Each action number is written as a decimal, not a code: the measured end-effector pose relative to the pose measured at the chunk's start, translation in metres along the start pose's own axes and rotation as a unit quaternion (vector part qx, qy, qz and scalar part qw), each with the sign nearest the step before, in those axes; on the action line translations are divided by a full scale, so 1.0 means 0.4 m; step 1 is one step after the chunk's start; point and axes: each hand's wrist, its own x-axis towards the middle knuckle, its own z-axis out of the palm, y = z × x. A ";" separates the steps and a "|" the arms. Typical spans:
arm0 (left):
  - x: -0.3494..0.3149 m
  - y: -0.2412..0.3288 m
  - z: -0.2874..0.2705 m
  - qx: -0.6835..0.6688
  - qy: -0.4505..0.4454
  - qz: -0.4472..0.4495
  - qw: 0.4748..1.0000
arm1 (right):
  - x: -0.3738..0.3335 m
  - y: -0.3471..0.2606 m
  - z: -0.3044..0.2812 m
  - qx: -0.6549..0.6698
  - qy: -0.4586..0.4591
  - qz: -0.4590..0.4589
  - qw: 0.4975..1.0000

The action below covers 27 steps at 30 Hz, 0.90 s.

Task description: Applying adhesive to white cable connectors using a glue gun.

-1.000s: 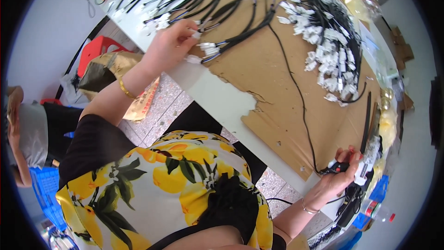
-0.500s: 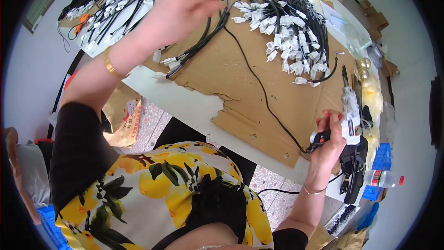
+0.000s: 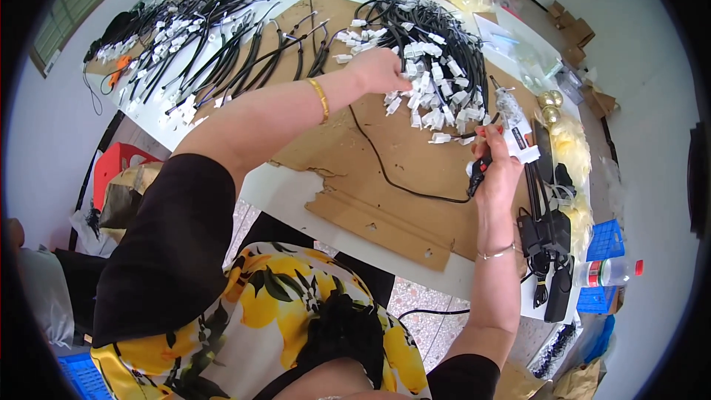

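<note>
Above torn, flat cardboard (image 3: 407, 167) on the white table (image 3: 285, 194) — left hand (image 3: 379, 72) at a heap of slim black cables (image 3: 475, 67) with boxy white plastic connectors (image 3: 422, 98), its fingers curled, any grip not discernible; right hand (image 3: 501, 170) near the heap's lower edge, fingers wrapped around a black-and-white corded tool (image 3: 481, 169).

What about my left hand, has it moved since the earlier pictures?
Yes: against the cardboard, your left hand has moved right, to the pile of white connectors.
</note>
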 end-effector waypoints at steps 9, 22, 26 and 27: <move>-0.051 0.053 -0.130 -0.615 0.040 -0.060 0.785 | 0.003 0.019 -0.034 0.026 0.023 0.008 0.999; -0.092 0.075 -0.032 -0.622 0.034 -0.152 0.767 | -0.005 0.021 -0.039 0.016 0.027 0.009 0.999; -0.086 0.057 0.033 -0.613 0.016 -0.183 0.769 | 0.001 0.024 -0.047 -0.003 0.033 0.013 0.999; -0.079 0.055 0.036 -0.605 0.018 -0.179 0.776 | 0.000 0.019 -0.045 0.003 0.038 0.017 0.999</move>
